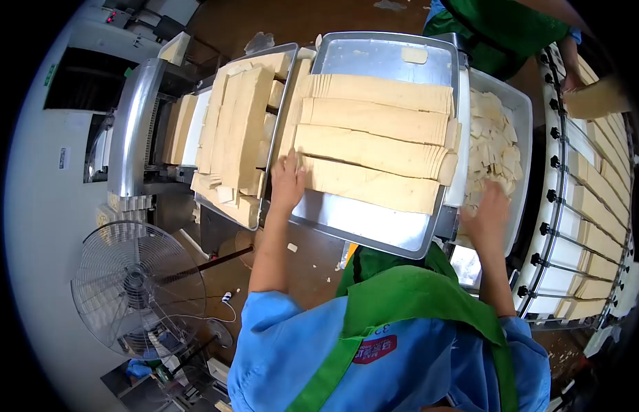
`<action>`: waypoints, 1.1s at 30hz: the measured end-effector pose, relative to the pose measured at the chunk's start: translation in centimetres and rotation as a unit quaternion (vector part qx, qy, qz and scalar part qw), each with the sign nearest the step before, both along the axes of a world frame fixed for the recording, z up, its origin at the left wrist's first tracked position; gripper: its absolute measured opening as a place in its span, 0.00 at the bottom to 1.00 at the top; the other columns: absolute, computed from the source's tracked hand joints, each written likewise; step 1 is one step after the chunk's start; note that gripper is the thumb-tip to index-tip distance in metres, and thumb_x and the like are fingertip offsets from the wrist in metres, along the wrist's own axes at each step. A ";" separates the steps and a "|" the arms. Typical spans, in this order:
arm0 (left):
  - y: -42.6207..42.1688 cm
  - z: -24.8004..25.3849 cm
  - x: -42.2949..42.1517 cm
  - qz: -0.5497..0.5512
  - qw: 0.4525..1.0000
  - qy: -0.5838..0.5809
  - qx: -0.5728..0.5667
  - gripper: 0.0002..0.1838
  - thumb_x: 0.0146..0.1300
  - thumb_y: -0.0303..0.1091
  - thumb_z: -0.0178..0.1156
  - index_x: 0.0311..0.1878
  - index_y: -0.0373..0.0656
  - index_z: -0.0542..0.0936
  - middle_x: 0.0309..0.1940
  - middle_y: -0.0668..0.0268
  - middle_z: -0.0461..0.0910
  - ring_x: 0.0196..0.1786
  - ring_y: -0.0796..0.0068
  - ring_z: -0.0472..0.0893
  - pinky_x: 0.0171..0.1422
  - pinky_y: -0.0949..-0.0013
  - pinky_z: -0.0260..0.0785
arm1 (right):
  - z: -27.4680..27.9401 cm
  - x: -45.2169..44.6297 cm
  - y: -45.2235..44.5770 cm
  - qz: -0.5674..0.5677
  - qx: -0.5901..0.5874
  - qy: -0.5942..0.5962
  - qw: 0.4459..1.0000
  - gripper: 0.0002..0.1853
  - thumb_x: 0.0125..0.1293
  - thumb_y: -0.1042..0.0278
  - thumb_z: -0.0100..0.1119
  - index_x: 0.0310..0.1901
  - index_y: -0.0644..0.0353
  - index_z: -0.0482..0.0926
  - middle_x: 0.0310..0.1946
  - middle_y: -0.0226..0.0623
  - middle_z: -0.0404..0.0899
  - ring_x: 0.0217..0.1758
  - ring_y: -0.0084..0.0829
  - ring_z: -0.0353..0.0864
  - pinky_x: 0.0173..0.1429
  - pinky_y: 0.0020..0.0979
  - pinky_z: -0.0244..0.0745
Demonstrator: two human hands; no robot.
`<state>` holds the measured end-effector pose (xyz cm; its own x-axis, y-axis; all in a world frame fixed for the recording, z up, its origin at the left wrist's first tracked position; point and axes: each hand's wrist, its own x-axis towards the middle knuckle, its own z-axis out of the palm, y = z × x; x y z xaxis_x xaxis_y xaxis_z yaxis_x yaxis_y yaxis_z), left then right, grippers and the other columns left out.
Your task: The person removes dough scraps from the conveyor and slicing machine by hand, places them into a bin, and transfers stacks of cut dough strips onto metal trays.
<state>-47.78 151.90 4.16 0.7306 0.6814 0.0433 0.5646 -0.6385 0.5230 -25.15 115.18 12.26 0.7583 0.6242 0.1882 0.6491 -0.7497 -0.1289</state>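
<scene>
Four long rows of thin pale slices [371,143] lie side by side in the central metal tray [364,221]. The left hand [288,182] is open, its fingers extended against the left end of the nearer rows. The right hand [489,214], slightly blurred, is loosely open over the near part of the white bin [526,117] of scraps [494,137]; whether it touches them I cannot tell. Thick blocks [241,123] fill the left tray [286,93].

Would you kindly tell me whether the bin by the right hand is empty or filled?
Not empty: the bin holds many pale scraps, with the right hand at them; their depth is unclear.
</scene>
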 end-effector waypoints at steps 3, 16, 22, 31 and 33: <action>0.7 -0.8 0.7 0.026 0.997 0.005 0.069 0.30 0.68 0.41 0.49 0.68 0.36 0.58 0.60 0.37 0.62 0.63 0.40 0.62 0.69 0.52 0.53 | -1.4 -2.9 3.1 0.094 0.078 0.242 0.962 0.45 0.47 0.62 0.72 0.65 0.63 0.58 0.48 0.53 0.72 0.47 0.51 0.75 0.53 0.46 0.70; 1.2 -0.3 0.6 -0.158 0.978 0.082 -0.112 0.58 0.34 0.47 0.79 0.67 0.38 0.57 0.58 0.37 0.60 0.61 0.38 0.67 0.65 0.55 0.64 | -2.2 -5.2 9.1 -0.023 -0.084 0.295 0.952 0.50 0.45 0.56 0.74 0.66 0.61 0.55 0.45 0.53 0.67 0.45 0.51 0.76 0.47 0.41 0.75; -0.7 2.0 -1.0 -0.123 0.960 0.207 -0.142 0.51 0.34 0.38 0.79 0.65 0.48 0.62 0.58 0.40 0.62 0.56 0.39 0.72 0.60 0.56 0.70 | -2.0 -7.5 7.9 -0.031 -0.147 0.295 0.944 0.49 0.47 0.55 0.72 0.69 0.53 0.55 0.47 0.50 0.67 0.48 0.44 0.74 0.45 0.37 0.76; -4.5 2.1 -2.0 -0.163 0.978 0.127 -0.033 0.43 0.31 0.42 0.75 0.54 0.33 0.69 0.48 0.44 0.71 0.52 0.48 0.71 0.58 0.51 0.63 | -2.1 -8.0 5.6 0.009 0.054 0.116 0.992 0.23 0.59 0.70 0.48 0.58 0.42 0.71 0.38 0.46 0.69 0.39 0.40 0.74 0.40 0.37 0.73; -8.6 2.6 -1.5 -0.087 0.990 -0.097 0.059 0.42 0.32 0.37 0.76 0.55 0.38 0.69 0.44 0.48 0.69 0.49 0.48 0.70 0.51 0.53 0.65 | 1.9 -6.6 2.2 -0.017 0.086 0.103 0.991 0.22 0.60 0.70 0.48 0.58 0.42 0.71 0.38 0.46 0.69 0.40 0.42 0.74 0.41 0.38 0.72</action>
<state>-49.30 143.29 6.79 0.8070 0.5275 0.2655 0.3371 -0.7807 0.5262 -31.79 117.41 14.21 0.8111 0.5706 0.1287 0.5713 -0.7257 -0.3833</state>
